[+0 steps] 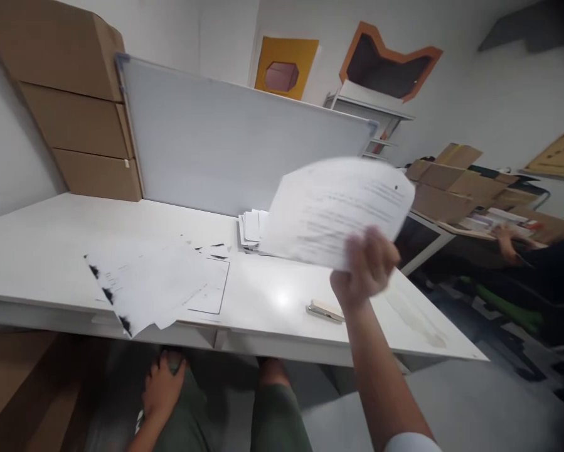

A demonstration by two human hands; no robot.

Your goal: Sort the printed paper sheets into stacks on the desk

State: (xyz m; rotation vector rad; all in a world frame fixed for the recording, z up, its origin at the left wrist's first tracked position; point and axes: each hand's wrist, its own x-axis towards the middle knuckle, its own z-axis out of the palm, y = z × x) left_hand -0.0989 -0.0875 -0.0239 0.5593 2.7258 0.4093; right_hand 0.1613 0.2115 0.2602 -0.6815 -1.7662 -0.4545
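Note:
Raised above the white table (282,314), my right hand (364,263) grips a printed sheet of paper (333,201) by its lower right part. The sheet is bent and blurred by motion; whether it is one sheet or more I cannot tell. Below that hand lies a light-coloured stapler (325,311) near the table's front edge. My left hand (164,383) rests on my left knee with its fingers laid out and nothing in it. Loose papers (154,282), some with black torn-looking edges, spread over the table's front left. Partly behind the raised sheet is a stack of papers (251,229).
A whiteboard (234,132) leans along the table's back, with stacked cardboard boxes (88,125) at its left. Small dark scraps (218,251) lie mid-table. To the right, another person's hand (505,242) is at a second table holding cardboard boxes (451,182).

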